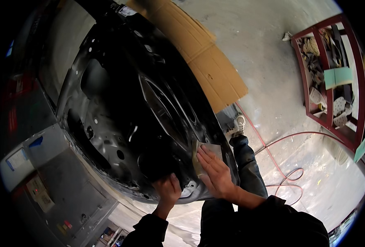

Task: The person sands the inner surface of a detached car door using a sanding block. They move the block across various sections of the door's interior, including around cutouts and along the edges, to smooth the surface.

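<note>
A large black car door [120, 123], its inner side bare metal with holes and cut-outs, takes up the middle of the view. My right hand [216, 173] presses a thin grey-tan sheet, which looks like sandpaper [213, 149], against the door's near right edge. Its fingers lie straight and close together on the sheet. Left of it, my left hand [167, 189] is closed on the door's near part, beside a dark round opening, thumb pointing up and fingertips hidden.
Flattened cardboard [207, 61] lies beyond the door's right side. A red hose [269, 152] loops across the concrete floor. At the far right stands a dark red rack [326, 61] with pads and tools. A grey cabinet [75, 189] is at the left.
</note>
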Demonstrator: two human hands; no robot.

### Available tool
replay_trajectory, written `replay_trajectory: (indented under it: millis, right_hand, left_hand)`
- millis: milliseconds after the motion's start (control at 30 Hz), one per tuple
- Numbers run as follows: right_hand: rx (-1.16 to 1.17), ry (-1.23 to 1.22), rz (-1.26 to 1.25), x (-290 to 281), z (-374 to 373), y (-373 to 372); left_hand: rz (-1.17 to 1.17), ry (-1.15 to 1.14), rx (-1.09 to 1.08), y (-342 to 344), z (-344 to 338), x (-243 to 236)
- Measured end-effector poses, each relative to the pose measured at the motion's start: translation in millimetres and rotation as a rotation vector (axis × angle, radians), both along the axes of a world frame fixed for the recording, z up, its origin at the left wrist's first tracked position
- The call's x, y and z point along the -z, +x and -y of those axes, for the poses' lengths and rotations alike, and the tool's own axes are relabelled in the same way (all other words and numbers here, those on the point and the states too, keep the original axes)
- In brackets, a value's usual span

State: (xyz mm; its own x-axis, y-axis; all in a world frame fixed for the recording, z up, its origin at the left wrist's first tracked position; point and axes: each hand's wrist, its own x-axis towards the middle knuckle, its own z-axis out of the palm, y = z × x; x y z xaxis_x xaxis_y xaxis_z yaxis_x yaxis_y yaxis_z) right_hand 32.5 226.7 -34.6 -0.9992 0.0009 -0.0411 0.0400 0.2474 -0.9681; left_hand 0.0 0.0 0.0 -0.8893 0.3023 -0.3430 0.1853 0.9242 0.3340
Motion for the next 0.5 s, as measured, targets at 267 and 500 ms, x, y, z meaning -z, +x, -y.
replay_trajectory:
  millis: [267,500]
  right_hand:
    - [0.071,0.243,-0.2,3,10,-153]
    - [-0.113,0.279,-0.077,-23,-5,-74]
  left_hand:
    - [-0.208,0.141,0.042,-22,-19,10]
    - [-0.171,0.13,0.014,-15,-7,14]
